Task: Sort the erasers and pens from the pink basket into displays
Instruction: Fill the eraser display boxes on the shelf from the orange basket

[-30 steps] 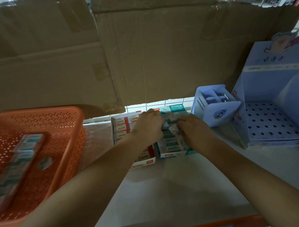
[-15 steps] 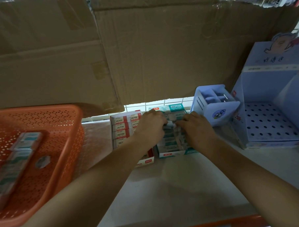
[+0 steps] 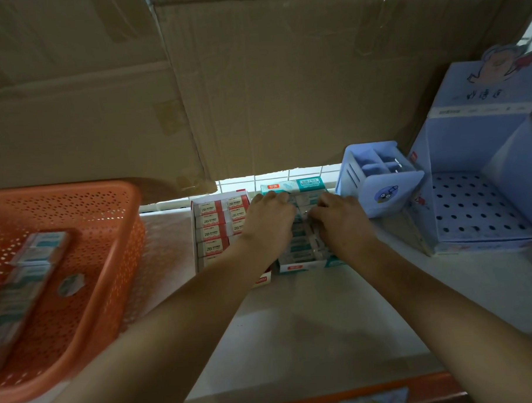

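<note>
— What is the person wearing?
— Nothing shows on the arms. The left hand [image 3: 268, 222] and right hand [image 3: 340, 221] are bare, and both forearms are bare down to the view's lower edge.

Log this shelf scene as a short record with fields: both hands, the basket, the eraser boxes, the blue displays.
left hand: over teal eraser box, fingers curled, grip unclear
right hand: over same box, beside left hand
pink basket: far left, holds wrapped eraser strips
red 2B eraser box: just left of teal box
small blue holder: right of teal box, no pens seen
large blue display: far right, holes unfilled
</note>
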